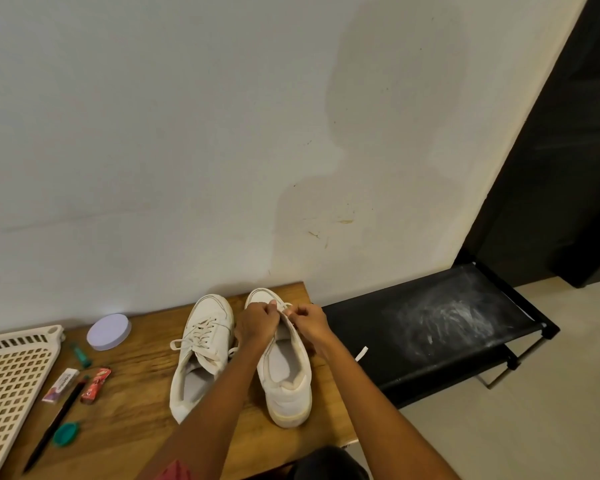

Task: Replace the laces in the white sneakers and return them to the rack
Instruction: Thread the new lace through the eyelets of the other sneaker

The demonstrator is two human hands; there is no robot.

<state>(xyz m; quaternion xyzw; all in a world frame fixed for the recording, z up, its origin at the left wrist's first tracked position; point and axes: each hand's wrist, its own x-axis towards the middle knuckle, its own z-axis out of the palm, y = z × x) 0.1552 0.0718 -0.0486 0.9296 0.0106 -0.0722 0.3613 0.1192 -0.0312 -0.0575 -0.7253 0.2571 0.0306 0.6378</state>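
Cream plastic meets us first at the far left, a perforated basket on the wooden table, and beside it we see a dark pen, a red packet and a lilac round lid. Next stands the laced left sneaker, then the right sneaker, over whose front we find our left hand and right hand, both pinching the white lace; its loose end hangs towards the black rack on the right
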